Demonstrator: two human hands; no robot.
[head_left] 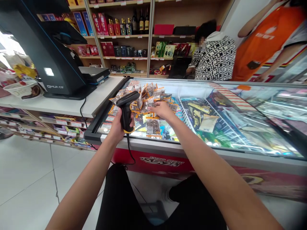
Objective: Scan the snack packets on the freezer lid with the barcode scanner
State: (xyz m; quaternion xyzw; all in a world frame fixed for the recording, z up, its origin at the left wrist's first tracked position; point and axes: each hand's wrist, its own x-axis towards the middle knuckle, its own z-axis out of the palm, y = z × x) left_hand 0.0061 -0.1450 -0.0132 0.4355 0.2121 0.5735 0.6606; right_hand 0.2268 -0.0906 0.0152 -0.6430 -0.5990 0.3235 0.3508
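Note:
My left hand (117,127) is wrapped round the grip of a black barcode scanner (127,111), its head tilted up to the right and its cord hanging below. My right hand (163,109) reaches over the freezer's glass top, thumb and fingers closed on the edge of a small snack packet (146,105) in clear and orange wrapping. That packet is part of a loose pile of similar packets (151,90) behind the scanner. Closer to me, a separate packet (153,126) lies flat on the glass.
The chest freezer (163,145) holds bagged goods (200,111) and wire dividers. At left, a counter (72,103) bears a checkout machine (62,70) and a white bowl (24,89). Beyond the freezer are a person in a patterned shirt (216,57), another in an orange vest (271,41), and stocked shelves (124,36).

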